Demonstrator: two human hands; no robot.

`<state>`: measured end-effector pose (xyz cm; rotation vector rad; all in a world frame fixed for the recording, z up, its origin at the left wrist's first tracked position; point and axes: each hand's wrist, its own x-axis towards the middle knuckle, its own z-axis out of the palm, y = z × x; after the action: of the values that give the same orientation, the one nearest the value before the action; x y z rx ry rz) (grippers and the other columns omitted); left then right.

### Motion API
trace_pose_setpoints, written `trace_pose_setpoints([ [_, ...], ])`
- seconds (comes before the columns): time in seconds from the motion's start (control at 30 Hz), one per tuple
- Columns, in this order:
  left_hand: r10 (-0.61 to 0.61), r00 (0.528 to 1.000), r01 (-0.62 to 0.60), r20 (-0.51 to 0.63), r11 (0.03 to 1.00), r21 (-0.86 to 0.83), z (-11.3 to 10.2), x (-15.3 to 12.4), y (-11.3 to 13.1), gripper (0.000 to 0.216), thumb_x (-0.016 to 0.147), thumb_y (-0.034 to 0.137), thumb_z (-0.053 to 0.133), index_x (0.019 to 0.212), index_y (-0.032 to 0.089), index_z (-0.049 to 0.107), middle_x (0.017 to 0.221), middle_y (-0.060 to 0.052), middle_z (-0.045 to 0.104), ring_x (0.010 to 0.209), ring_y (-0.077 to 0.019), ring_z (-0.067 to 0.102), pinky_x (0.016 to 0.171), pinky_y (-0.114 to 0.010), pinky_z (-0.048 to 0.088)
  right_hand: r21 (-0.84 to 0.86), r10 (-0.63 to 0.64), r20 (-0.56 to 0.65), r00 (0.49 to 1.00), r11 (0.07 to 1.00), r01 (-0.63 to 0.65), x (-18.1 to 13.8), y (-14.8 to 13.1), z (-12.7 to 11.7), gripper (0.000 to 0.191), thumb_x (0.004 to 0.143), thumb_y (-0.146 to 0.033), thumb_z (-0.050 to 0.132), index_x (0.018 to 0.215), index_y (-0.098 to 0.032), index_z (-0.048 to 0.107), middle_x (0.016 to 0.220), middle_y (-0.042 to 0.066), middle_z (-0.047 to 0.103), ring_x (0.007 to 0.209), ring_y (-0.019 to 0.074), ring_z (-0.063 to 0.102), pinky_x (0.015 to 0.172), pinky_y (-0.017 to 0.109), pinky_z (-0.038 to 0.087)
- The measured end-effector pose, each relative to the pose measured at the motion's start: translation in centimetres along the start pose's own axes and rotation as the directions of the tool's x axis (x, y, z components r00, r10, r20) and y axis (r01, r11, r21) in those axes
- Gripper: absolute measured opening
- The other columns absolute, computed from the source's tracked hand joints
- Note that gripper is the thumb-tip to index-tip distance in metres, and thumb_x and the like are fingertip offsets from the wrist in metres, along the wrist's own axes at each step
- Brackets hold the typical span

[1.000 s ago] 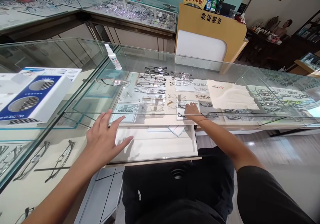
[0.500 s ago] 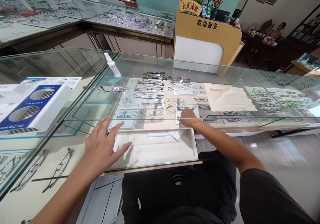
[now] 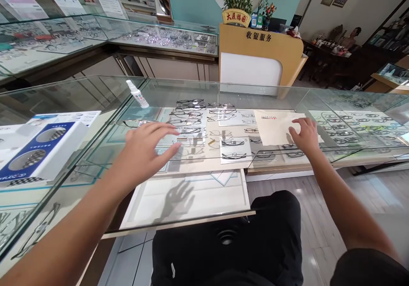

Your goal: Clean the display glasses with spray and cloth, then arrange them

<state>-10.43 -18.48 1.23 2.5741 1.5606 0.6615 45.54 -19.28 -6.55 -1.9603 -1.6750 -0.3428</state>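
Observation:
My left hand hovers above the glass counter, thumb and fingers apart, holding nothing. Beneath it is a pulled-out white drawer, where its shadow falls. Over at the right, my right hand is at the cream cloth, with thumb and fingers curved but apart; whether they touch the cloth I cannot tell. Between the hands, a white card carries two dark eyeglass frames, one of them a pair of glasses near the front edge. Several more eyeglasses lie in rows behind it.
A white spray bottle stands on the glass toward the back left. A blue and white box sits at the left. Glass display cases extend right, and a wooden cashier desk stands beyond the counter.
My right hand has moved right, from the card with the eyeglasses to the cream cloth. My left hand has risen and shifted slightly right. The view has tilted up a little.

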Motion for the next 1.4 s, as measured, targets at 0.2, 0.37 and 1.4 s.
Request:
trace_pose_setpoints([
  [0.2,0.233,0.954,-0.234,0.189,0.972,-0.015,4.2,13.9,2.9,0.036,0.099,0.048,0.053,0.110,0.024,0.077,0.143,-0.009,0.073,0.143,-0.0341,0.056,0.122,-0.054,0.034,-0.057,0.189,-0.097,0.977,0.979,-0.195,-0.5,5.1,2.7,0.076,0.090,-0.053,0.059,0.153,-0.011,0.051,0.156,0.027,0.052,0.145,0.0476,0.043,0.120,0.067,0.038],
  [0.37,0.304,0.876,-0.350,0.375,0.935,0.058,8.8,21.3,4.0,0.027,0.090,0.040,0.066,0.101,0.020,0.080,0.137,-0.011,0.077,0.136,-0.0327,0.056,0.119,-0.050,0.033,-0.038,0.281,-0.047,0.959,0.959,-0.283,-0.5,3.8,2.3,0.082,0.091,-0.054,0.060,0.159,-0.010,0.046,0.157,0.028,0.050,0.146,0.0499,0.042,0.119,0.069,0.040],
  [1.4,0.179,0.574,-0.099,0.799,0.984,-0.149,5.2,6.7,9.7,0.029,0.090,0.057,0.072,0.086,0.031,0.084,0.099,-0.006,0.079,0.094,-0.0270,0.072,0.074,-0.035,0.048,-0.010,0.276,0.021,0.961,0.961,-0.276,-0.1,4.7,2.6,0.070,0.089,-0.051,0.060,0.146,-0.012,0.053,0.144,0.023,0.060,0.137,0.0486,0.048,0.116,0.069,0.041],
])
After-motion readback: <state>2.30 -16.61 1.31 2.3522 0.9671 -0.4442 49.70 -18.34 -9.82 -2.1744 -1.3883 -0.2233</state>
